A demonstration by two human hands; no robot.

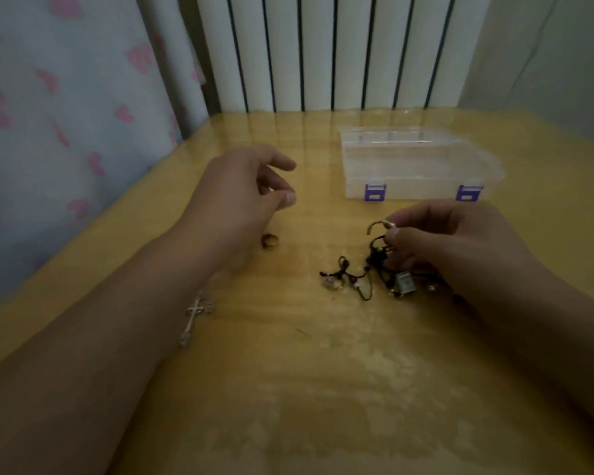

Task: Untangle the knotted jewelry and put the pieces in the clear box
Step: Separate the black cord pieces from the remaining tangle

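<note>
Right hand [460, 245] grips the tangle of jewelry [378, 265] near the middle of the table [288, 371] — thumb and fingers pinch a curved metal loop [378, 226] at the top of the knot, lifted slightly, while the rest of the black cord trails down onto the tabletop. The tangle carries a small silvery ring-like piece [333, 284] at its left end and a square silver pendant [405, 284] just below the right hand's fingers; further detail is too blurred to tell. Left hand [234, 197] hovers above the table left of centre, fingers loosely curled, thumb and forefinger close together; cannot tell whether anything small sits between them, nothing visible. A brownish ring [270, 241] lies on the table just below that hand, apart from the tangle. A silver cross pendant [196, 313] lies beside the left forearm, toward the left edge, partly covered by the arm. The clear box [419, 166] sits toward the far right corner of the table, lid closed, two purple latches [375, 192] on its near side facing the person — well apart from the tangle. Behind the far edge stands a white radiator [340, 53]; a curtain with pink hearts [66, 114] hangs at the left.
</note>
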